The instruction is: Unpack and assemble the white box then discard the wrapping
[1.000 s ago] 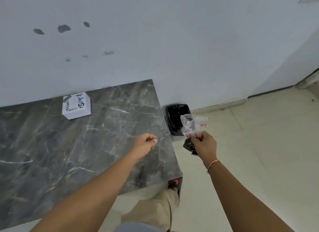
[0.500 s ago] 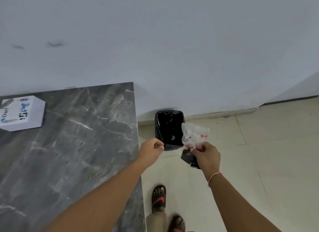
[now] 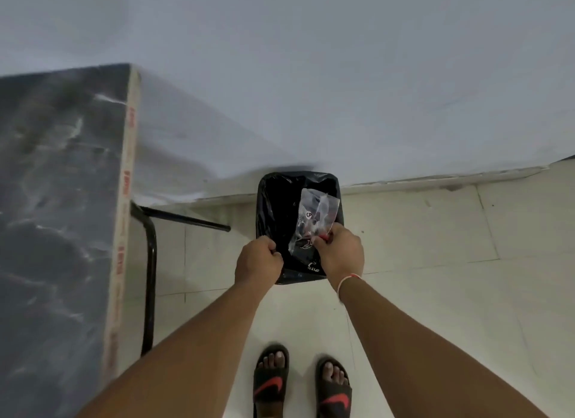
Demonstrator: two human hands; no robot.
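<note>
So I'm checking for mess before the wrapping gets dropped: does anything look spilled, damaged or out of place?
Nothing stands out. The right hand holds the clear wrapping above the lined bin, the left hand is fisted beside it, and the floor shows no litter.

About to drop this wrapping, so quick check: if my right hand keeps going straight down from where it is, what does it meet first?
Probably the black-lined bin: your right hand holds the plastic wrapping over its opening. Depth is unclear.
</note>
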